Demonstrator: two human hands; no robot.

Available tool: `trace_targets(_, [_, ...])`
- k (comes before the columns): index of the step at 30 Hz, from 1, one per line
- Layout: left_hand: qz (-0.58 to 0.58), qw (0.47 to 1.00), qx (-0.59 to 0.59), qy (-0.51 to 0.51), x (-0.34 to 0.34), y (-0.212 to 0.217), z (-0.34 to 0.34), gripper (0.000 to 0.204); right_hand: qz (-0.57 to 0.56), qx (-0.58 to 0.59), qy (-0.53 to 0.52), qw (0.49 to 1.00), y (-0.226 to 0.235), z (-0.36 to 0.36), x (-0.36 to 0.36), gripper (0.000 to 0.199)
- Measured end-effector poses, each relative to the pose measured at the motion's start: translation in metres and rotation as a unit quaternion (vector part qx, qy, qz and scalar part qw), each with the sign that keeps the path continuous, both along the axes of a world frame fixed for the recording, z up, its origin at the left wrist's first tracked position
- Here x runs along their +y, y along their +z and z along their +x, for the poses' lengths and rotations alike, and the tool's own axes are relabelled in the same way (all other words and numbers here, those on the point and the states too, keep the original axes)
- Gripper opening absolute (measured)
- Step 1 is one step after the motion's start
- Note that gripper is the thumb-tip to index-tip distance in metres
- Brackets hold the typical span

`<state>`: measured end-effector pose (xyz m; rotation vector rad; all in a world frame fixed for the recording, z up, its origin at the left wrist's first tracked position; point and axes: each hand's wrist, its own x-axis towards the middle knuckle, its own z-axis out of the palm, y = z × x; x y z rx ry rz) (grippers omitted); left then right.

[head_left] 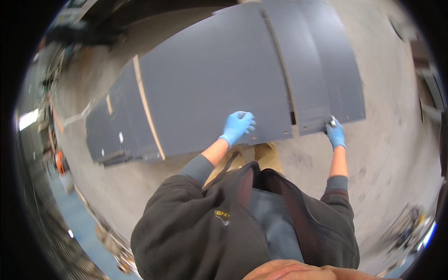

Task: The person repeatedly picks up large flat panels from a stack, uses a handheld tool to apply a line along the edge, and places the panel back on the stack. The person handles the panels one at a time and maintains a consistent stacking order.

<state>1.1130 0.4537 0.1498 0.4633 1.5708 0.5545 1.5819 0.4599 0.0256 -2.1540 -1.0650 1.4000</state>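
Note:
A large dark grey panel surface lies flat in front of me. My left hand, in a blue glove, hovers over or rests on its near edge, fingers curled in; whatever they may hold is hidden. At the near right edge, my right hand, gloved in blue too, closes round a small black and silver tool whose kind I cannot make out. Small holes run along the near edge between my hands. A narrow strip with a black end crosses the surface there.
Another light wooden strip crosses the panel at left. Small white pieces lie at its left end. Concrete floor surrounds it. An orange object stands far left, near a blue floor strip. Blurred equipment is at lower right.

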Motion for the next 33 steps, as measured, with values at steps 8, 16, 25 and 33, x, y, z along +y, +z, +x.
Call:
trace_targets(8, [-0.199,0.738,0.446,0.466,-0.188,-0.048,-0.354,0.116,0.047,-0.233,0.057,0.970,0.069,-0.072,0.005,0.024])
trace_targets(16, [0.014,0.715,-0.026,0.699,-0.316,-0.120,-0.510,0.053,-0.129,0.165,0.250,0.945,0.113,-0.447,-0.062,0.042])
trace_targets(25, [0.104,0.828,-0.232,0.500,-0.327,-0.050,-0.387,0.058,-0.156,0.255,0.398,0.868,0.125,-0.688,-0.130,0.047])
trace_targets(33, [0.043,0.844,-0.268,0.463,-0.310,-0.017,-0.389,0.072,-0.184,0.097,0.417,0.885,0.157,-0.596,-0.055,0.026])
